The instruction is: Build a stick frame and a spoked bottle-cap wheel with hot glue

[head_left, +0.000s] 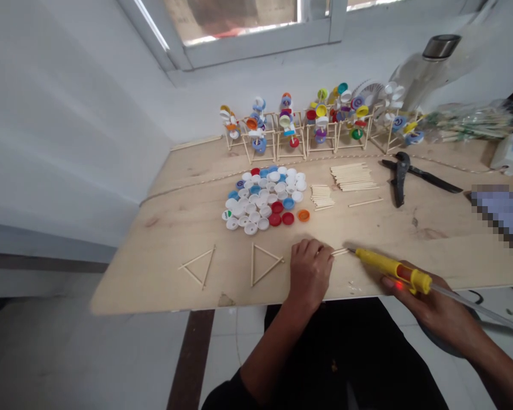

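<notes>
My right hand (436, 307) is wrapped round a yellow hot glue gun (385, 265), whose red light glows and whose clear glue stick juts out behind. The gun's nozzle is at the right end of thin wooden sticks (339, 251) on the table. My left hand (310, 270) is closed on those sticks near the front edge; its fingers hide their left ends. Left of it lie two flat stick triangles, one close by (265, 265) and another farther left (199, 267).
Bottle caps (260, 199) are spread mid-table beside stick bundles (354, 177) and a single stick (365, 202). Pliers (399, 179) and a black knife (436, 179) lie right, near a phone (502, 216). Stick frames with cap wheels (288, 134) line the wall beside a bottle (431, 71).
</notes>
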### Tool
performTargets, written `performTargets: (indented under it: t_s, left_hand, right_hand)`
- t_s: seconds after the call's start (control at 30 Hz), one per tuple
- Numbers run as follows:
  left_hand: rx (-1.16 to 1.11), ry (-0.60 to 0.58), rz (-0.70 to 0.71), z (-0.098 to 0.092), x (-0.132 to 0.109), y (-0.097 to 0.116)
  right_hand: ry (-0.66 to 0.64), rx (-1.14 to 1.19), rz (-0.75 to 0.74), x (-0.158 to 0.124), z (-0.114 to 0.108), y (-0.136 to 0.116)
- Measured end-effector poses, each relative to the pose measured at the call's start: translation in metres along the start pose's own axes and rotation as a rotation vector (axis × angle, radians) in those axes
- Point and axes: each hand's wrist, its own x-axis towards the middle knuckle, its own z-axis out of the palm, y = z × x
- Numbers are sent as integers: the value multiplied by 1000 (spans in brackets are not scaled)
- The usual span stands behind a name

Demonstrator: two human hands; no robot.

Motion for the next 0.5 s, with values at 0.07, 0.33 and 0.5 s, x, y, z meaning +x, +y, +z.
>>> performTargets:
  t_s: [0.07, 0.33, 0.5]
  left_hand:
    - [3, -1, -2, 0, 0, 0]
    - [25, -8, 5, 3, -2, -3]
    - [11, -24, 1, 2, -1, -3]
  right_hand:
    - [18, -25, -14, -1, 1, -1]
    - [114, -135, -86, -6, 7, 5]
    - [137, -161, -94, -7, 9, 9]
